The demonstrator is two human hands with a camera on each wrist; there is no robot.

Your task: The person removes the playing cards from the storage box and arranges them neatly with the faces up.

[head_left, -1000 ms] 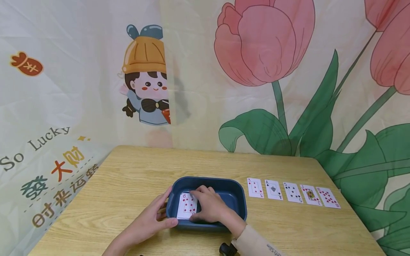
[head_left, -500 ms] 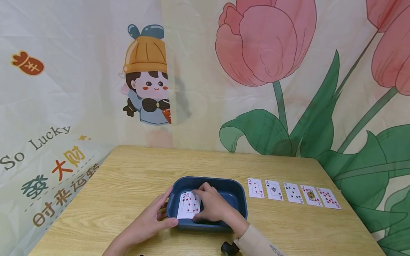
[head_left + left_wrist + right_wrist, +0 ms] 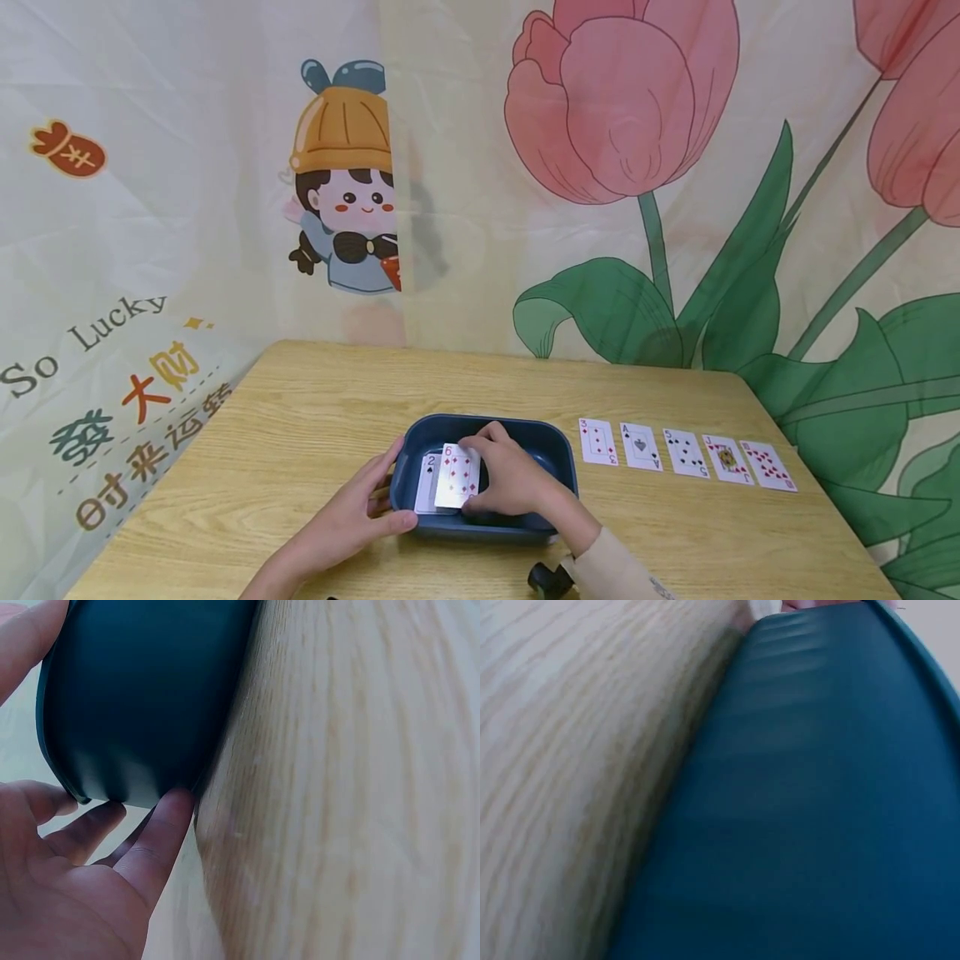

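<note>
In the head view a dark blue rectangular box (image 3: 558, 450) stands on the wooden table. My left hand (image 3: 352, 512) grips its left end, thumb at the near corner and fingers along the outer wall. The left wrist view shows those fingers (image 3: 161, 840) against the end wall. Inside the box, my right hand (image 3: 510, 479) pinches a six of diamonds playing card (image 3: 456, 482) by its right side, between thumb and fingers. Under and left of this card lies a two of spades (image 3: 426, 487). The right wrist view shows only the box's outer wall (image 3: 817, 787) and table.
Right of the box, face-up cards lie in a row: a three of diamonds (image 3: 597, 442), an ace of spades (image 3: 640, 447), a five of spades (image 3: 686, 453), a jack (image 3: 727, 459) and a red number card (image 3: 768, 466). A printed curtain (image 3: 465, 317) hangs behind the table (image 3: 322, 400).
My right hand has slid the six of diamonds to the right off the two of spades, which now shows at its left. The left hand has stayed at the box's end.
</note>
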